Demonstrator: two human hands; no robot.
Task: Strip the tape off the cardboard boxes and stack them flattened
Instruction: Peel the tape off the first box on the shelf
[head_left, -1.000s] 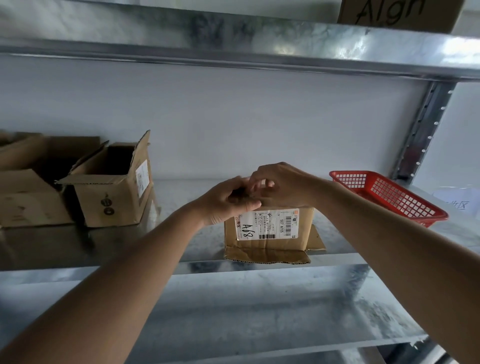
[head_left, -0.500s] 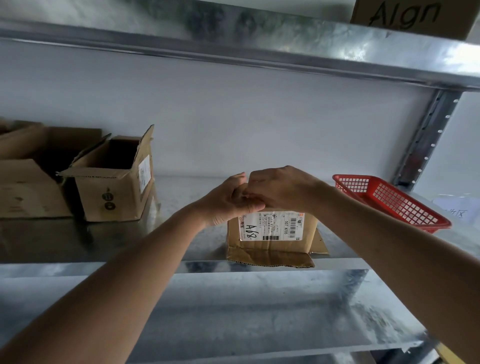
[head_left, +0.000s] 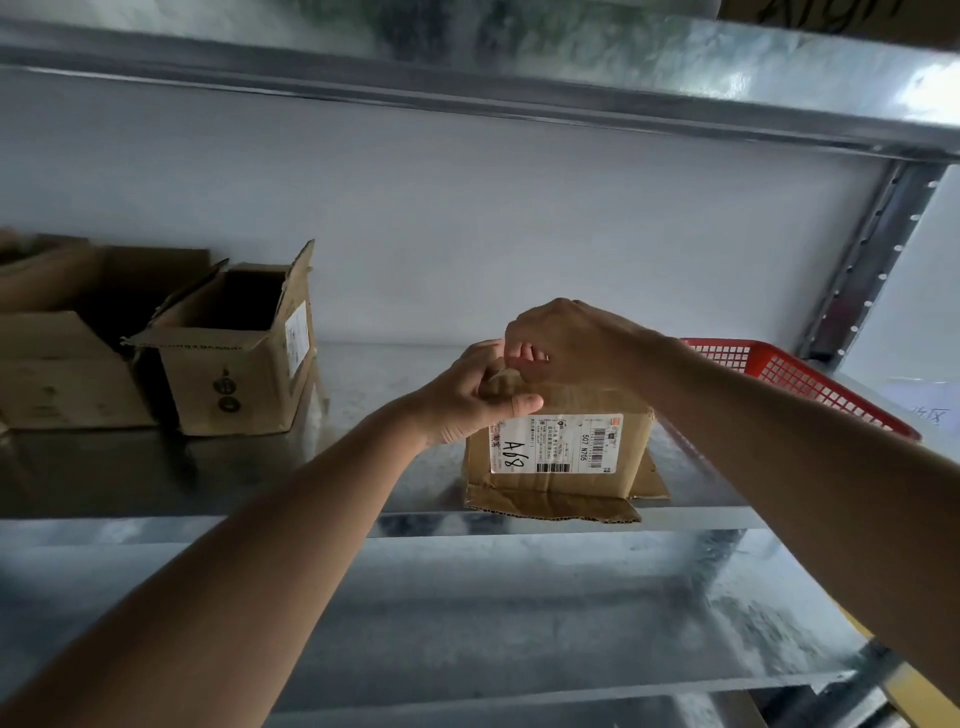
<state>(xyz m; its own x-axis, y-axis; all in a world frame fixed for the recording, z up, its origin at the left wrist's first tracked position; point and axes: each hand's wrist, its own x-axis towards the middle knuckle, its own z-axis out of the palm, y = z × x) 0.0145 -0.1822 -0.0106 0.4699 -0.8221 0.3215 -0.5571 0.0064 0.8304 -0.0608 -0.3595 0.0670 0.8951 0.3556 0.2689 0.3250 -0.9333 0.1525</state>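
Note:
A small cardboard box (head_left: 561, 486) with a white shipping label marked "A68" stands near the front edge of a metal shelf (head_left: 395, 462), its bottom flaps splayed out. My left hand (head_left: 467, 400) grips the box's top left corner, thumb pressed along the front face above the label. My right hand (head_left: 563, 343) hovers over the top of the box with fingers curled, pinching at something on its upper edge; the tape itself is too small to make out.
Two open cardboard boxes (head_left: 239, 348) (head_left: 57, 353) stand at the left of the shelf. A red plastic basket (head_left: 789, 384) sits at the right behind my forearm. A white wall closes the back, another shelf (head_left: 519, 67) hangs overhead, and a lower shelf (head_left: 519, 623) lies below.
My right hand has lifted slightly off the box top and my left thumb has slid onto the front face. The camera has moved closer.

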